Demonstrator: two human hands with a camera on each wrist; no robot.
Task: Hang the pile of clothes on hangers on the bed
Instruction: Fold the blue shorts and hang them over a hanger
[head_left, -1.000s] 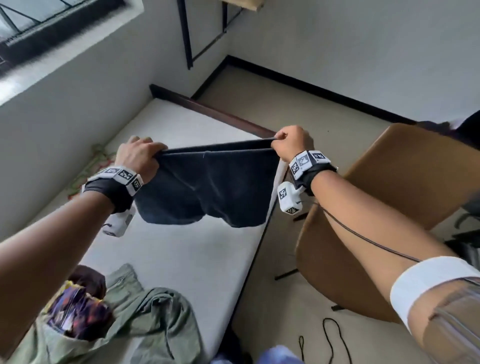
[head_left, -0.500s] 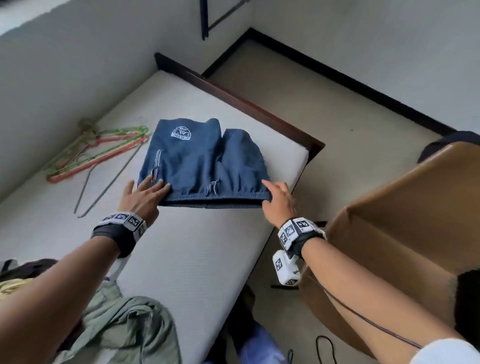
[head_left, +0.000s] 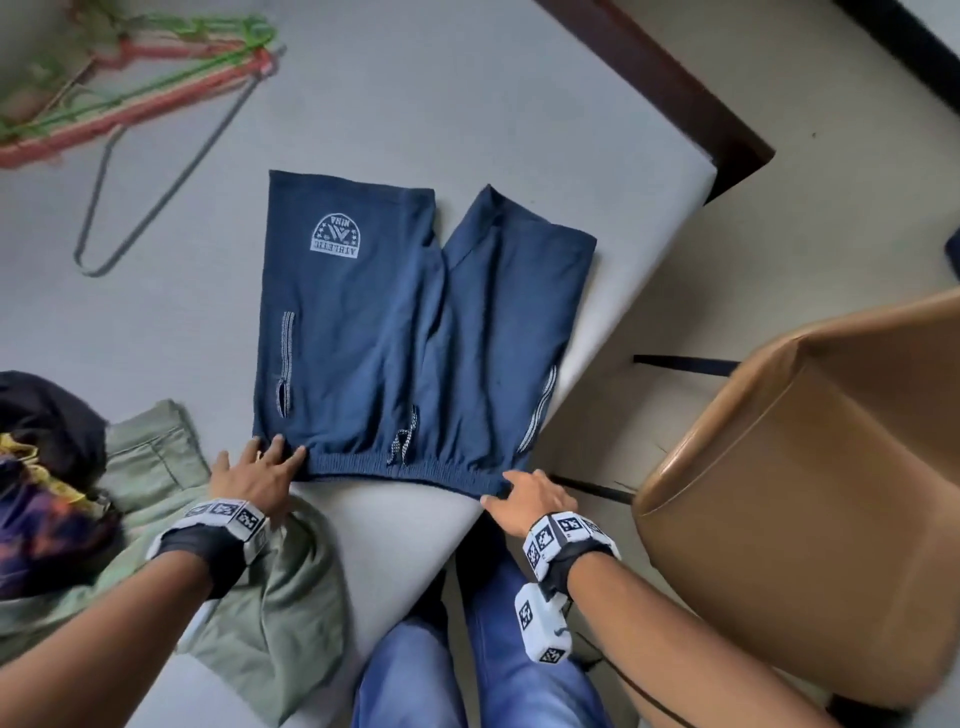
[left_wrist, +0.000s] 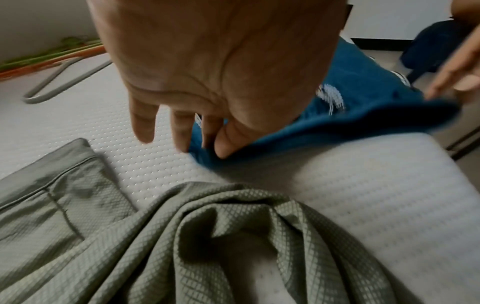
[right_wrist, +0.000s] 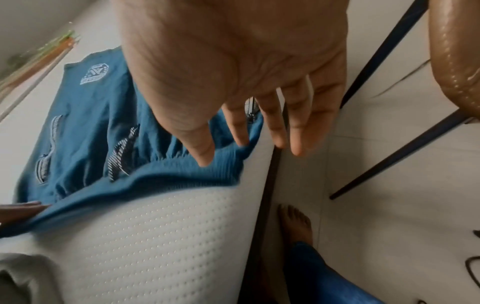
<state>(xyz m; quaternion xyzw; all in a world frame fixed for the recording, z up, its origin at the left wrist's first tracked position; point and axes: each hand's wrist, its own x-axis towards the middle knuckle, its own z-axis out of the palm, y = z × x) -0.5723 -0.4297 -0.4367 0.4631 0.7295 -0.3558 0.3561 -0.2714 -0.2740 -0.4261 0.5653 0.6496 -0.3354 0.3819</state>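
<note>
Navy shorts (head_left: 410, 332) lie flat on the bed (head_left: 467, 130) at frame centre, waistband toward the bottom of the frame, leg hems toward the top, white logo on the left leg. Left hand (head_left: 257, 475) is at the waistband's left corner; in the left wrist view the thumb and a finger pinch the fabric edge there. Right hand (head_left: 530, 496) is at the right corner with fingers extended and loose, fingertips touching the band, nothing grasped. Wire hangers (head_left: 130, 98), green, red and grey, lie upper left on the bed. Olive garment (head_left: 270, 597) and a dark patterned one (head_left: 41, 493) are piled lower left. Brown chair (head_left: 810, 493) at right.
</note>
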